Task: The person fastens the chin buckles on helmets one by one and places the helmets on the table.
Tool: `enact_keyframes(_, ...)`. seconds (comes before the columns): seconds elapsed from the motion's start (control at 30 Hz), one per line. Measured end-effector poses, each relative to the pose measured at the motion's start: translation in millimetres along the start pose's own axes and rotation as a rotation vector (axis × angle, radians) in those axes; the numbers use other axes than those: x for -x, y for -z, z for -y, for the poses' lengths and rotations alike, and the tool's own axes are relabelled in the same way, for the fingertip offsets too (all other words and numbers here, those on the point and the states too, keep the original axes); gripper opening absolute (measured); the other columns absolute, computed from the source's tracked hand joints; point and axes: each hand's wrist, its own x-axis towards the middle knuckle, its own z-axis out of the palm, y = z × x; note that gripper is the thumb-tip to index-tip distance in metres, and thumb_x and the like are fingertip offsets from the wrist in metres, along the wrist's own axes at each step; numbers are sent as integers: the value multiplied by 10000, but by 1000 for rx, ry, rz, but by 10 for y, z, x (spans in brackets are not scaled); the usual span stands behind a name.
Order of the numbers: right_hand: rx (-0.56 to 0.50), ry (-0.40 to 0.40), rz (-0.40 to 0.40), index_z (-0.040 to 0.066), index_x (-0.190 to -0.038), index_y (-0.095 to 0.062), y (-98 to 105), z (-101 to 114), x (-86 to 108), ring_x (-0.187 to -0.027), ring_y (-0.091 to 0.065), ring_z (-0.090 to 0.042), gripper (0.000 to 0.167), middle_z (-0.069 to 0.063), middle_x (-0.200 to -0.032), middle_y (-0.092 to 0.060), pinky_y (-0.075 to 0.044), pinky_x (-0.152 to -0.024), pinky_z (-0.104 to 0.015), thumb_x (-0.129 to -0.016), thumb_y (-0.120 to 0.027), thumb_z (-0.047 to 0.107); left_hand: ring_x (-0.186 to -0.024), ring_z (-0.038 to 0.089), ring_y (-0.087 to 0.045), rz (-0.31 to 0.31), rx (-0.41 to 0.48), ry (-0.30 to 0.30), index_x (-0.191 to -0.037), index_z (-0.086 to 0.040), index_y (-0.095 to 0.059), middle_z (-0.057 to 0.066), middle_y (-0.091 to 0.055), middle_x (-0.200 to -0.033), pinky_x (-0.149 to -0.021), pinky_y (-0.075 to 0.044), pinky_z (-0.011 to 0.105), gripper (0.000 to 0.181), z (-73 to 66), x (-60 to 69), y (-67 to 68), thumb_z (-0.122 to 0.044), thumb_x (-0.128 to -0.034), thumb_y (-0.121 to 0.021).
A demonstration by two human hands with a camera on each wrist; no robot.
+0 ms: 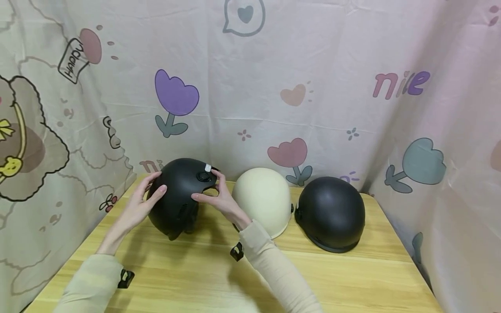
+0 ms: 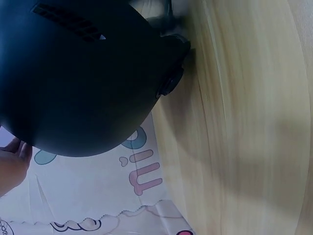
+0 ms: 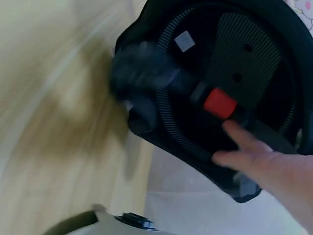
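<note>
A matte black helmet (image 1: 178, 195) is held tilted between both hands at the left of the table. My left hand (image 1: 138, 202) grips its left side, fingers going round behind the shell. At the opposite edge, my right hand (image 1: 223, 201) pinches the rim beside a round side fitting. The right wrist view looks into the helmet's dark padded inside, where a red buckle (image 3: 220, 104) sits on the strap near my right fingers. In the left wrist view the shell (image 2: 88, 88) fills the upper left, with a vent slot on it. Its lower edge is close to the tabletop; contact is unclear.
A cream helmet (image 1: 261, 198) stands just right of the held one, behind my right forearm. Further right sits another black helmet (image 1: 332, 213). All are on a wooden table (image 1: 188, 278), with a printed curtain (image 1: 332, 48) hanging behind and along both sides.
</note>
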Motion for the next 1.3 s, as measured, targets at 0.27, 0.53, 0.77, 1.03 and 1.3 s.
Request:
enact_keyframes(0.27,-170,34,43,392,-1538,-184,54,-127,-21,-1382,-414,-190,861,-50,-1540,-381,-380,-1159,-483,-907,-731,184,-1406,456,-339,-47,-52,-31,-1542,-68,-372,268,-340,-1574,-1122,-301,597,611,-36,13,-98,-245,-1010,-615)
enact_keyframes(0.53,-331,91,96,271,-1600,-177,128,-299,-25,-1412,-373,-201,860,-6,-1666,-147,-494,-1009,-287,-928,-635,-9,-1453,453,-295,-35,-41,-27,-1560,-111,-342,217,-296,-1618,-1168,-247,609,647,5,61,-149,-268,-1002,-630)
enact_keyframes(0.77,-241,76,12,294,-1582,-246,141,-415,13,-1363,-477,-252,816,-17,-1654,-214,-493,-1066,-399,-924,-709,154,-1483,507,-169,-75,-48,8,-1547,-47,-334,269,-257,-1613,-1126,-161,756,706,136,106,-156,-276,-971,-673)
enact_keyframes(1.03,-190,82,-79,295,-1561,-301,130,-487,13,-1483,-309,-215,744,-3,-1638,-274,-347,-1202,-476,-940,-699,199,-1491,558,-46,-94,-11,86,-1582,-26,-241,326,-163,-1623,-1108,-87,802,675,310,181,-111,-325,-1042,-515)
enact_keyframes(1.3,-179,56,-122,294,-1559,-307,89,-507,66,-1479,-314,-231,775,0,-1629,-292,-307,-1221,-489,-915,-736,267,-1484,583,-49,13,-93,135,-1633,-202,-142,302,-50,-1653,-1028,-146,853,742,401,243,-93,-402,-1026,-521)
